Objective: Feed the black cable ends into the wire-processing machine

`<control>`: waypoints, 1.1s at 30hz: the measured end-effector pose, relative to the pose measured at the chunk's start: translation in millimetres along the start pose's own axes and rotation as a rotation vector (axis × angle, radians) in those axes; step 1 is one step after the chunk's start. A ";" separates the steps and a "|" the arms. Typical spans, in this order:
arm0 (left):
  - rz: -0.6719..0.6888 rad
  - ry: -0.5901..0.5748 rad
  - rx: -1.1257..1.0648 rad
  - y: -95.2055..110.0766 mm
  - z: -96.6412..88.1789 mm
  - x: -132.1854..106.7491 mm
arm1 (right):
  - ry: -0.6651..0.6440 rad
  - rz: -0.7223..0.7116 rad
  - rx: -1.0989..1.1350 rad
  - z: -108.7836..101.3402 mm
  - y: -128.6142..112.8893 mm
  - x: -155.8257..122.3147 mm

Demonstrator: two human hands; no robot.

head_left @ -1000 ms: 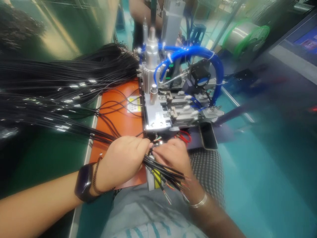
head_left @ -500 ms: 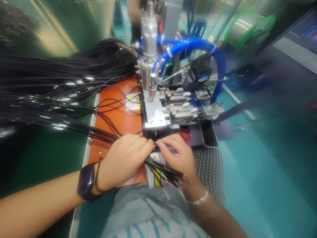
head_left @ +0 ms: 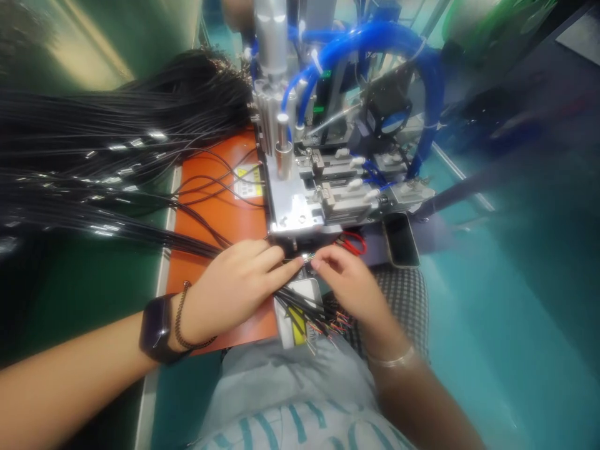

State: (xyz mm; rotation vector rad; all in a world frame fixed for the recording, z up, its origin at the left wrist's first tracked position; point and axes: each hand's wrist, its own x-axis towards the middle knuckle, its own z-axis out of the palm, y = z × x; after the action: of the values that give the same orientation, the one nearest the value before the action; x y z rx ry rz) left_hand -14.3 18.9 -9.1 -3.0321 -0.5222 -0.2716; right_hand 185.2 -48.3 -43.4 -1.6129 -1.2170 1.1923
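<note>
My left hand (head_left: 239, 287) lies over a bundle of black cables (head_left: 300, 300), its fingers closed around them and the index finger stretched toward the right. The bundle's stripped ends, with thin coloured wires (head_left: 335, 324), hang out below that hand. Just beyond the index fingertip, small bright wire tips (head_left: 307, 257) show at the front of the machine. My right hand (head_left: 349, 284) has thumb and index finger pinched close beside those tips. What sits inside the pinch is too small to make out.
A metal bench machine (head_left: 295, 209) with a thick blue hose (head_left: 398, 37) stands ahead on an orange board (head_left: 220, 187). Many long black cables (head_left: 117, 137) lie to the left. A phone (head_left: 400, 240) and red-handled tool (head_left: 354, 242) lie at the right, above a checked stool (head_left: 403, 294).
My left index finger has stretched out to the right, and the right fingertips have drawn slightly away from the left hand. The cable ends hang more freely, and the whole view has shifted a little.
</note>
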 end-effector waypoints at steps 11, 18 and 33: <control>-0.037 -0.061 0.029 4.8 -6.1 1.3 | 0.003 0.062 0.128 3.9 -0.4 5.6; -0.028 -0.082 0.068 8.1 -4.0 2.2 | 0.065 0.018 0.166 9.4 6.3 8.6; -0.151 -0.191 0.093 20.4 -7.1 5.9 | 0.034 0.075 0.147 10.1 5.0 11.9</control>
State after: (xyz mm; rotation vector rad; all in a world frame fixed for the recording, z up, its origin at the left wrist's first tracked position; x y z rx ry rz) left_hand -3.1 1.1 -1.5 -2.9483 -0.7563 0.0365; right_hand 177.9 -37.6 -53.4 -1.5744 -1.0315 1.2658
